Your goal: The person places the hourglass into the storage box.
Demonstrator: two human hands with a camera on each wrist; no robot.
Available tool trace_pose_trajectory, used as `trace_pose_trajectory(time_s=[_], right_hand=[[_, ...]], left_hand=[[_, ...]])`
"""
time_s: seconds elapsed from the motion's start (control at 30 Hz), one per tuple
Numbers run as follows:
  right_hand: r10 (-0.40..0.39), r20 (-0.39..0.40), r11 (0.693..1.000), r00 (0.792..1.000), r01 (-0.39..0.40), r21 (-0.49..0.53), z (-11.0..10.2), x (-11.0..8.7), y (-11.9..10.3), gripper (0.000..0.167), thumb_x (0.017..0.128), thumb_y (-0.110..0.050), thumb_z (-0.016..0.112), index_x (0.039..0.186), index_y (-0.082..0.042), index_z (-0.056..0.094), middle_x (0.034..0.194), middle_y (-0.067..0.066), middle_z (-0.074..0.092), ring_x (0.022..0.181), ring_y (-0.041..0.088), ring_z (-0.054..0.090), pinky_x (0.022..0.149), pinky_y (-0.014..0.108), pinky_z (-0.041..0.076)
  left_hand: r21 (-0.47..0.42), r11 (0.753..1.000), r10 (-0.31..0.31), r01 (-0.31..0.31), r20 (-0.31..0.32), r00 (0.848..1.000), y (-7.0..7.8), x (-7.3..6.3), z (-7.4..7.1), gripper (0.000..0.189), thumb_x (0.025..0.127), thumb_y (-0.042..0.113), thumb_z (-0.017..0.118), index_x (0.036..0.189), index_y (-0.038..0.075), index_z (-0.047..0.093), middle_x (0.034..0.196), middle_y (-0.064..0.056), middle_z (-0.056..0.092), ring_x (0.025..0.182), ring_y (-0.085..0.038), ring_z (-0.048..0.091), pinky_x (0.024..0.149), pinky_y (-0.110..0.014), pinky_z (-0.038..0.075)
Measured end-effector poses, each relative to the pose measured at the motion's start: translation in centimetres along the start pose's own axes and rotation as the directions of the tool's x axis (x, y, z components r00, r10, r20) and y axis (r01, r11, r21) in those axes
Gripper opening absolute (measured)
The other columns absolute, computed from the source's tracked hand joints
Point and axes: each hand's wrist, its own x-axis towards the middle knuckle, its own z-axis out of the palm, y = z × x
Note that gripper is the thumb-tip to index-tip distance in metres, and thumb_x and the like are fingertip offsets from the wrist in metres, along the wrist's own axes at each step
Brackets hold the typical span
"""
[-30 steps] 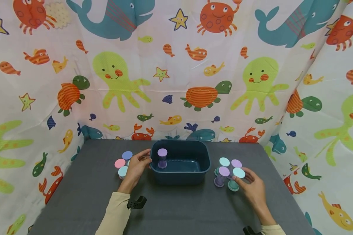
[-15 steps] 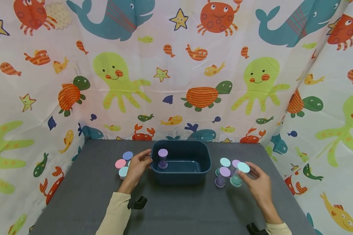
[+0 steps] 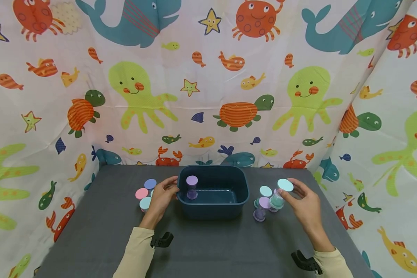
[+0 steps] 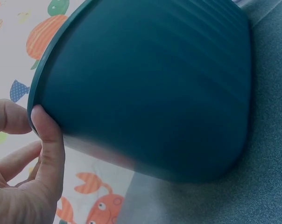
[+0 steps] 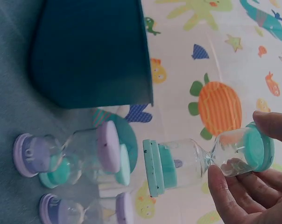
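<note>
While my right hand (image 3: 308, 212) pinches the mint hourglass (image 5: 192, 156) at its upper cap and bulb, off the table (image 3: 208, 251) and right of the bin (image 3: 212, 211), my left hand (image 3: 162, 200) grips the bin's left rim between thumb and fingers. A strip of gray tabletop separates the bin's right wall from the hourglasses standing there, and a wider stretch lies in front of the bin. Inside the bin, a purple hourglass (image 3: 192, 180) stands upright near the left wall. The held one has transparent bulbs, a narrow waist and round, speckled caps; the bin is smooth, round-cornered, faintly ridged along one side. Behind the bin hangs a creased curtain (image 3: 212, 88) printed with sea creatures. Right of the bin, a standing mint hourglass (image 3: 265, 191) joins two more purple hourglasses (image 3: 264, 202), one largely covered in the head view. Left of the bin, my hand partly hides a group of capped pieces (image 3: 141, 193), whose bodies I can barely make out.
</note>
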Motion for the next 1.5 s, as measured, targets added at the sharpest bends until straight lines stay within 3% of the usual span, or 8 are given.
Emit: trace_pose_trajectory(time_s=[0.1, 0.3, 0.63, 0.77, 0.9, 1.13, 1.33, 1.5], right_hand=[[-0.007, 0.015, 1.0, 1.0, 0.007, 0.015, 0.0, 0.2, -0.7, 0.058, 0.084, -0.041, 0.075, 0.132, -0.011, 0.06, 0.131, 0.011, 0.063, 0.12, 0.026, 0.059, 0.076, 0.001, 0.043], [-0.021, 0.025, 0.999, 0.999, 0.02, 0.036, 0.1, 0.6, -2.1, 0.058, 0.085, -0.042, 0.075, 0.133, -0.013, 0.059, 0.13, 0.009, 0.064, 0.119, 0.024, 0.059, 0.08, 0.003, 0.045], [-0.066, 0.046, 0.992, 0.997, 0.06, 0.114, 1.1, 1.6, -4.1, 0.054, 0.086, -0.036, 0.075, 0.132, -0.011, 0.06, 0.127, 0.009, 0.065, 0.11, 0.012, 0.059, 0.082, 0.005, 0.047], [-0.103, 0.048, 0.981, 0.994, 0.093, 0.173, 1.8, 1.8, -4.7, 0.05, 0.086, -0.031, 0.076, 0.129, -0.01, 0.062, 0.124, 0.011, 0.066, 0.105, 0.004, 0.06, 0.082, 0.006, 0.048], [-0.144, 0.07, 0.963, 0.987, 0.124, 0.239, 2.5, 1.9, -5.4, 0.049, 0.086, -0.026, 0.077, 0.129, -0.009, 0.061, 0.124, 0.012, 0.066, 0.103, 0.0, 0.06, 0.083, 0.007, 0.049], [-0.175, 0.081, 0.953, 0.981, 0.148, 0.266, 3.9, 2.1, -6.4, 0.05, 0.086, -0.025, 0.077, 0.13, -0.008, 0.061, 0.127, 0.012, 0.065, 0.111, 0.014, 0.062, 0.087, 0.012, 0.051], [-0.189, 0.112, 0.942, 0.976, 0.147, 0.301, 4.9, 2.3, -8.0, 0.052, 0.084, -0.026, 0.078, 0.13, -0.008, 0.06, 0.13, 0.01, 0.064, 0.119, 0.023, 0.061, 0.096, 0.026, 0.052], [-0.211, 0.16, 0.927, 0.964, 0.146, 0.345, 6.3, 2.3, -9.1, 0.051, 0.084, -0.024, 0.078, 0.129, -0.007, 0.061, 0.127, 0.013, 0.065, 0.117, 0.025, 0.061, 0.093, 0.021, 0.052]], left_hand=[[0.0, 1.0, 0.002, -0.002, -0.001, 1.0, 0.0, 0.0, 0.1, 0.042, 0.093, 0.006, 0.059, 0.134, 0.011, 0.057, 0.131, -0.017, 0.058, 0.11, -0.039, 0.057, 0.072, -0.026, 0.056], [-0.001, 1.0, 0.01, -0.01, -0.002, 1.0, 0.1, 0.0, 0.0, 0.043, 0.092, 0.004, 0.059, 0.134, 0.01, 0.057, 0.13, -0.018, 0.058, 0.106, -0.036, 0.058, 0.069, -0.025, 0.055], [-0.01, 1.0, 0.018, -0.018, 0.004, 1.0, 0.1, 0.0, 0.0, 0.043, 0.091, 0.002, 0.059, 0.134, 0.007, 0.057, 0.129, -0.02, 0.058, 0.103, -0.031, 0.058, 0.068, -0.024, 0.054], [-0.005, 1.0, 0.007, -0.007, 0.003, 1.0, 0.1, -0.1, 0.0, 0.043, 0.091, 0.003, 0.059, 0.134, 0.008, 0.057, 0.129, -0.019, 0.058, 0.105, -0.033, 0.058, 0.069, -0.024, 0.055], [-0.001, 1.0, -0.002, 0.002, -0.007, 1.0, 0.1, -0.1, 0.1, 0.043, 0.091, 0.005, 0.061, 0.134, 0.009, 0.058, 0.129, -0.018, 0.059, 0.1, -0.026, 0.06, 0.069, -0.023, 0.055], [0.024, 0.999, -0.026, 0.026, -0.006, 1.0, 0.1, -0.1, 0.2, 0.043, 0.092, 0.008, 0.065, 0.134, 0.014, 0.058, 0.129, -0.013, 0.059, 0.103, -0.021, 0.06, 0.075, -0.026, 0.056], [0.03, 0.999, -0.014, 0.014, 0.005, 1.0, 0.1, 0.0, 0.3, 0.043, 0.092, 0.008, 0.065, 0.135, 0.014, 0.058, 0.13, -0.014, 0.058, 0.103, -0.022, 0.06, 0.074, -0.025, 0.056], [0.016, 1.0, -0.014, 0.013, 0.006, 1.0, 0.2, -0.1, 0.2, 0.043, 0.092, 0.007, 0.065, 0.134, 0.012, 0.058, 0.128, -0.014, 0.059, 0.101, -0.021, 0.06, 0.072, -0.024, 0.056]])
